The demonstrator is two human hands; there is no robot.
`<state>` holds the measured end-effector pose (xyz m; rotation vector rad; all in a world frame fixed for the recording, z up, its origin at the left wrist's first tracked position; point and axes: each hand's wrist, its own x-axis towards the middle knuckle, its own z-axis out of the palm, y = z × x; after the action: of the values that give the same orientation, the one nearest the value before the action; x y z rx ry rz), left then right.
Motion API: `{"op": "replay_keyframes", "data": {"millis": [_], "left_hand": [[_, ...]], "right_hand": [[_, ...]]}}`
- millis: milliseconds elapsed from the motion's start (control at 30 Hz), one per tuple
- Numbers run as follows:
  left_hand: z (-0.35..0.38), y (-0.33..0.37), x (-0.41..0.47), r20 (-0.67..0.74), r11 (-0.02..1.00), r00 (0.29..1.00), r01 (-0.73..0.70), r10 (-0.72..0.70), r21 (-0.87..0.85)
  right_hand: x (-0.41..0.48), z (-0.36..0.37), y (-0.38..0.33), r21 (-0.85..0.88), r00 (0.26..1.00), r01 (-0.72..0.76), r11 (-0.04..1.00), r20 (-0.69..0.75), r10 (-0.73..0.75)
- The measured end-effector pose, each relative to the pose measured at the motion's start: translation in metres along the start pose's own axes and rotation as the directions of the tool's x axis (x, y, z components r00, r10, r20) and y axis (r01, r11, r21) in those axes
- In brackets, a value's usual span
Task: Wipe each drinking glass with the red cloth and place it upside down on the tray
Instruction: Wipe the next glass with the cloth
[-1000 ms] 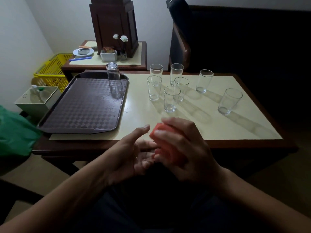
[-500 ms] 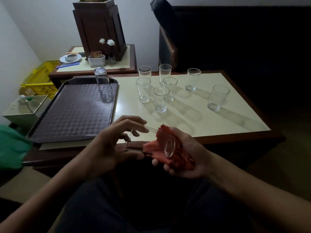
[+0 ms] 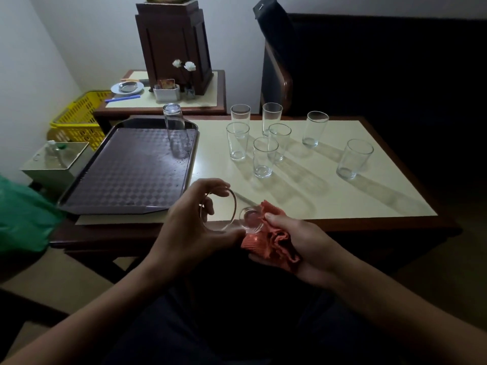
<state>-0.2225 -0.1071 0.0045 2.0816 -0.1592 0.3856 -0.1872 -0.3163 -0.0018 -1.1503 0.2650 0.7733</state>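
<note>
The held glass (image 3: 229, 210) lies tilted above the near desk (image 3: 342, 196) edge, just right of the tray (image 3: 126, 169). The left hand (image 3: 189, 227) grips its rim; the right hand (image 3: 297, 241) presses the red cloth (image 3: 271, 238) against its base. Wiping is in hand. Next: invert it onto the tray beside the upturned glass (image 3: 178, 134). Seven upright glasses (image 3: 263, 158) await. No legible writing.

Turned the glass (image 3: 228, 210) in the left hand (image 3: 192, 227), mouth now toward the camera; pressed the red cloth (image 3: 271, 238) against its base with the right hand (image 3: 303, 243).
</note>
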Motion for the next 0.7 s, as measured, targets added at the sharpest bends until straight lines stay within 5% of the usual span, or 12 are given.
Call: {"op": "replay_keyframes", "data": {"millis": [100, 267, 400, 467, 567, 700], "left_hand": [[-0.007, 0.007, 0.001, 0.002, 0.998, 1.000, -0.008, 0.008, -0.056], [-0.006, 0.009, -0.001, 0.083, 0.985, 0.996, -0.006, 0.020, -0.174], [-0.011, 0.003, 0.004, 0.060, 0.964, 0.996, 0.075, -0.062, -0.254], [-0.013, 0.001, 0.008, 0.096, 0.856, 0.978, 0.210, -0.187, -0.472], [-0.009, 0.000, 0.011, 0.238, 0.564, 0.920, 0.381, -0.312, -0.732], [-0.008, -0.005, 0.013, 0.429, 0.363, 0.881, 0.473, -0.198, -0.803]], "right_hand": [[0.001, 0.000, -0.002, -0.026, 0.994, 0.103, 0.994, -0.016, -0.104], [-0.004, 0.001, -0.006, -0.115, 0.996, -0.002, 0.993, 0.088, 0.012], [-0.003, -0.003, -0.008, -0.170, 0.997, 0.068, 0.983, 0.034, -0.064], [-0.005, -0.003, -0.008, -0.184, 0.994, 0.062, 0.981, 0.095, -0.045], [-0.009, 0.001, -0.002, -0.227, 0.980, 0.047, 0.973, 0.201, -0.001], [-0.011, 0.005, -0.004, -0.169, 0.973, 0.043, 0.985, 0.232, -0.003]]}}
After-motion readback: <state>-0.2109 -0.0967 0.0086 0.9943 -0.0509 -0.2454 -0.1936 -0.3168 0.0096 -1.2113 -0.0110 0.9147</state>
